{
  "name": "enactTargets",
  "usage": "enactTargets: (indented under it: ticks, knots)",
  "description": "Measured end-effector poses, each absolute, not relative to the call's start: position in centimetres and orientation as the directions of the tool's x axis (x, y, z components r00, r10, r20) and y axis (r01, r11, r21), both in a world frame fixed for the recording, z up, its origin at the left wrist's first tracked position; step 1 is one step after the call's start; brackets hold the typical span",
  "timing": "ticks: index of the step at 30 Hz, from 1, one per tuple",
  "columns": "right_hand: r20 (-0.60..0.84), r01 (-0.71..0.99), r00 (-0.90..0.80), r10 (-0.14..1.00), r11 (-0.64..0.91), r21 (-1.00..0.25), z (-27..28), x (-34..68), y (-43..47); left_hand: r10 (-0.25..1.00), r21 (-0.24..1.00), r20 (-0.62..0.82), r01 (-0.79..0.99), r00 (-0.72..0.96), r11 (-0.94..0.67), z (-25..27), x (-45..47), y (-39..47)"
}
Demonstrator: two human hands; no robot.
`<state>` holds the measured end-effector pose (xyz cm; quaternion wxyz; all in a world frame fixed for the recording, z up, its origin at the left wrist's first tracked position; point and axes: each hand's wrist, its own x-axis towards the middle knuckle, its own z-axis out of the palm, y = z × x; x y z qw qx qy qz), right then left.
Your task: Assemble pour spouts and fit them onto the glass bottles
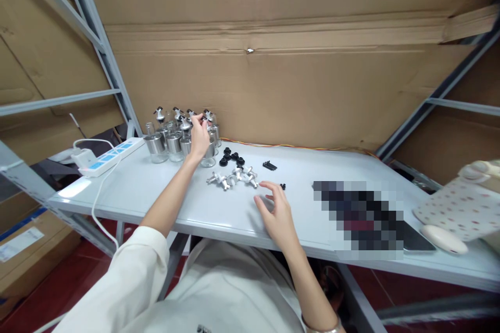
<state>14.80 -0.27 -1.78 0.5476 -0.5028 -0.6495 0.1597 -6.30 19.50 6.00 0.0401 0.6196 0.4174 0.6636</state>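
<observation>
My left hand [200, 138] is at the back left of the table, its fingers closed around a silver-and-black pour spout [207, 123] at the top of a glass bottle with a steel band [209, 153]. The hand partly hides that spout and the bottle's neck. Several similar bottles [174, 144] stand beside it, many with spouts on. My right hand [278, 213] is over the table's front, fingers curved and apart, holding nothing. Just left of its fingertips lies a cluster of loose silver spout pieces [233, 177]. Several black round stoppers [226, 157] lie behind these.
Small black strips [269, 165] and tiny black parts [283, 186] lie on the grey table [187, 208]. A power strip [113, 157] is at the left edge. On the right are a blurred-out dark device [416, 237], a white oval object [444, 239] and a dotted bag [461, 205].
</observation>
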Motion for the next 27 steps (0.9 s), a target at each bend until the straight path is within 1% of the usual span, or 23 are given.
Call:
enactTargets:
  ticks: [4, 6, 9, 10, 12, 15, 17, 20, 22, 27]
  knots:
    - [0.531, 0.468, 0.091, 0.842, 0.435, -0.769, -1.8, 14.8, -0.2, 0.578, 0.595, 0.785, 0.530, -0.223, -0.604, 5.8, -7.0, 19.7]
    - [0.520, 0.465, 0.096, 0.849, 0.424, -0.778, -1.8, 14.9, -0.2, 0.560, 0.538, 0.810, 0.604, -0.175, -0.588, 6.0, -7.3, 19.3]
    - [0.520, 0.455, 0.117, 0.846, 0.419, -0.786, -1.8, 15.0, -0.3, 0.496, 0.420, 0.861, 0.709, -0.114, -0.566, 6.9, -7.8, 18.2]
    - [0.521, 0.451, 0.123, 0.845, 0.419, -0.788, -1.8, 15.0, -0.3, 0.469, 0.400, 0.874, 0.734, -0.127, -0.548, 7.3, -8.1, 17.8]
    - [0.516, 0.448, 0.128, 0.847, 0.415, -0.792, -1.8, 15.1, -0.3, 0.407, 0.413, 0.887, 0.769, -0.218, -0.488, 7.9, -9.3, 17.4]
    - [0.504, 0.445, 0.125, 0.855, 0.405, -0.799, -1.8, 15.1, -0.3, 0.337, 0.521, 0.847, 0.773, -0.412, -0.364, 8.0, -12.0, 17.7]
    - [0.501, 0.441, 0.122, 0.857, 0.406, -0.801, -1.9, 15.0, -0.3, 0.371, 0.605, 0.785, 0.743, -0.496, -0.286, 7.3, -13.9, 18.4]
    - [0.500, 0.438, 0.124, 0.857, 0.405, -0.802, -1.9, 15.0, -0.3, 0.501, 0.678, 0.698, 0.696, -0.511, -0.235, 5.9, -15.7, 19.5]
    - [0.498, 0.441, 0.124, 0.858, 0.402, -0.803, -1.8, 15.0, -0.3, 0.542, 0.688, 0.681, 0.684, -0.493, -0.242, 5.3, -16.1, 19.9]
    - [0.498, 0.438, 0.118, 0.859, 0.405, -0.803, -1.9, 15.1, -0.3, 0.585, 0.682, 0.677, 0.679, -0.447, -0.272, 5.2, -15.4, 20.0]
